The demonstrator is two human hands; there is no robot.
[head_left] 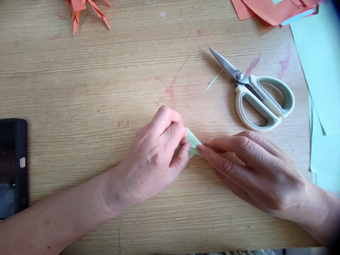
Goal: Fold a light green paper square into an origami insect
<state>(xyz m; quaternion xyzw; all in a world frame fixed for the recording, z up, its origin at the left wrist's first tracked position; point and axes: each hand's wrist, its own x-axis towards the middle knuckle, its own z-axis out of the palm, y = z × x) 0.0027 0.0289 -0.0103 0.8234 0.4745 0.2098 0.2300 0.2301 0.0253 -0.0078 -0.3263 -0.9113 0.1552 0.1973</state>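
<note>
A small piece of folded pale green paper sits between my two hands, just above the wooden tabletop. My left hand pinches it from the left, thumb and fingers pressed together. From the right, my right hand grips its tip between thumb and forefinger. One pointed corner sticks up past the left fingertips, and creases run along the lower part. The fingers cover much of the paper, so its full shape is hidden.
Scissors with pale handles lie shut beyond my right hand, a thin green paper sliver beside them. Green sheets and red paper are at right. An orange folded paper figure lies top left, a phone at left.
</note>
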